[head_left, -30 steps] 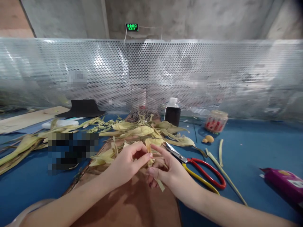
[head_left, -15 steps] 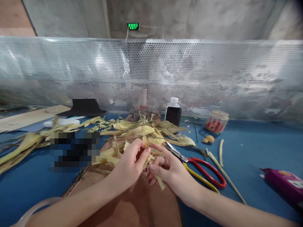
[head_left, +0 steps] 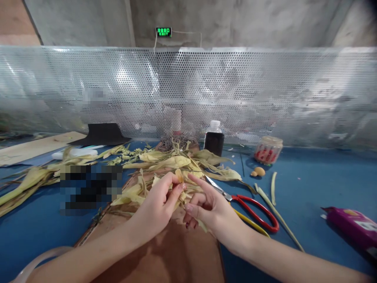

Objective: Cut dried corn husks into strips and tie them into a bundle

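Observation:
My left hand (head_left: 165, 198) is closed in a pinch on a small yellowish strip of dried husk (head_left: 178, 175), which sticks up past the fingertips. Close beside it on the right, my right hand (head_left: 207, 208) has its index finger stretched toward that strip, while thumb and other fingers curl in. What those curled fingers hold, if anything, is hidden. Pale husk pieces (head_left: 180, 199) show between the hands. Both hands are over a brown cardboard sheet (head_left: 141, 255), with dried corn husks (head_left: 173, 162) heaped at its far end.
Scissors (head_left: 226, 195) with one red and one yellow handle lie right of my hands, near pale stalks (head_left: 278, 216). Behind stand a dark-filled bottle (head_left: 214, 142) and a clear jar (head_left: 268, 151). A purple packet (head_left: 350, 226) is far right. Perforated metal (head_left: 188, 86) borders the blue table.
The whole view has shifted slightly. My hands stay close together, and the pale strip hanging below my right hand shows less clearly now.

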The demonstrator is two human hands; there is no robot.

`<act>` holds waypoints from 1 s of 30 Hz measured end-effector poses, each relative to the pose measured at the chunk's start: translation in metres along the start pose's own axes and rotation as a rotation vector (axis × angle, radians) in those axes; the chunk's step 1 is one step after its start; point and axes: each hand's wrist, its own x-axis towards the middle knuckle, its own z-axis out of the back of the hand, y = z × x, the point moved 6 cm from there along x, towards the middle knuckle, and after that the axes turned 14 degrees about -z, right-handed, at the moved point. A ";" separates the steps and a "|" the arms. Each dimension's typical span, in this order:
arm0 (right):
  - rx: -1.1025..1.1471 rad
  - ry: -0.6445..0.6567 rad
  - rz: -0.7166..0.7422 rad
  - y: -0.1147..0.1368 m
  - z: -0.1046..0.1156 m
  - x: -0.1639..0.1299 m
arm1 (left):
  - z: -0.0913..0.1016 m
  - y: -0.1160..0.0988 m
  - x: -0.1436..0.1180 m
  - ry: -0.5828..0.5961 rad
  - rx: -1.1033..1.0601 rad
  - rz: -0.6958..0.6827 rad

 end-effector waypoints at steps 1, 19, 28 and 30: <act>-0.011 -0.005 0.000 0.001 0.000 -0.001 | 0.000 -0.001 0.000 0.004 -0.013 0.005; -0.292 -0.048 0.101 0.000 0.001 -0.007 | 0.000 -0.002 0.001 0.024 -0.099 0.029; -0.910 -0.213 0.292 0.007 -0.007 -0.015 | 0.000 -0.006 -0.001 -0.011 0.007 -0.032; -1.034 -0.223 0.373 0.011 -0.010 -0.018 | -0.001 -0.007 -0.002 -0.009 0.017 -0.043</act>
